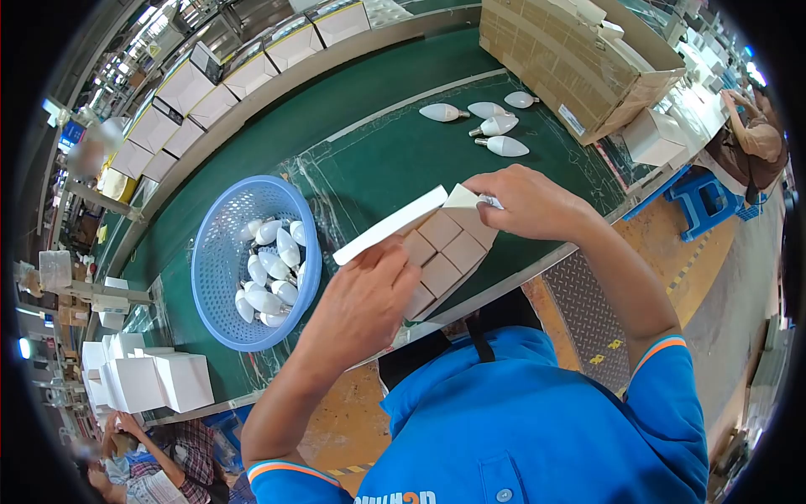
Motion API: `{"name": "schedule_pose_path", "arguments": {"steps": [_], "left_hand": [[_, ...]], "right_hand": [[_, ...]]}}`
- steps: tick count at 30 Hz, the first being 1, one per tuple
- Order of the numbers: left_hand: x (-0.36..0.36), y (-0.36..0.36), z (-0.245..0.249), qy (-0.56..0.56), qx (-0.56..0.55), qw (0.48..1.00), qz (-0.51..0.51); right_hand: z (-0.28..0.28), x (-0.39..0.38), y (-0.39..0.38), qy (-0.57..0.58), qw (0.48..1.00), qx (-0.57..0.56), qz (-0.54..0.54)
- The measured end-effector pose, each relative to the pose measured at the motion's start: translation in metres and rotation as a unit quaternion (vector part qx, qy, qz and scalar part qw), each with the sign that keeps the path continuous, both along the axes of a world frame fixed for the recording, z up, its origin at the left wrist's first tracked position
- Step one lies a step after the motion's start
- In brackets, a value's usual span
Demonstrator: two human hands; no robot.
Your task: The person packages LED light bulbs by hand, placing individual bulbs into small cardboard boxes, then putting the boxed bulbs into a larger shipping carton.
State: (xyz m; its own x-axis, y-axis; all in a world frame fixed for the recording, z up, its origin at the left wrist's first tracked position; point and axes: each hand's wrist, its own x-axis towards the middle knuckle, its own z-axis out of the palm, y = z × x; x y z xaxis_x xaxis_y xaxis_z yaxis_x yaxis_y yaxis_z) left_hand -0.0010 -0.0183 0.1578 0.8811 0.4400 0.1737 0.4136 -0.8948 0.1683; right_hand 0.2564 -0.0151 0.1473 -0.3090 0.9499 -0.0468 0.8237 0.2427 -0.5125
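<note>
In the head view, the main risk seemed to be a spill: the white carton (390,226) stood open near the front edge of the table (361,155), and too steep a tilt could have tipped out the small boxes (440,274) packed inside. A hard pull on the upright flap (460,196) might have creased or torn it, since the card looked thin. The loose bulbs (501,125) farther back could also have rolled if knocked — nothing visible fenced them in on the near side — and a swing of the left forearm might have nudged the blue basket (202,281).

The carton lay between the two hands, touching both. The left hand (363,292) was bent over its left side, fingers curled and closed against the card beside the small boxes, though the fingertips were partly hidden. The right hand (531,202) was narrow, thumb and fingers pinching the carton at its far right corner, by the flap — a pale bit near the thumb was too small to identify.
</note>
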Motion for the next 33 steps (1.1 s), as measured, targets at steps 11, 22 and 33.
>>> {"name": "schedule_pose_path", "arguments": {"steps": [11,22,33], "left_hand": [[-0.039,0.007,-0.002,0.024,0.048,0.998,0.029],[-0.022,-0.017,-0.020,-0.042,0.146,0.988,0.011],[0.031,-0.055,0.007,-0.005,0.102,0.995,0.012]], "right_hand": [[-0.017,-0.003,-0.001,0.092,0.994,-0.007,-0.059],[-0.012,-0.060,-0.070,0.151,0.895,0.416,0.059],[-0.041,-0.048,-0.111,0.263,0.934,0.240,-0.016]]}}
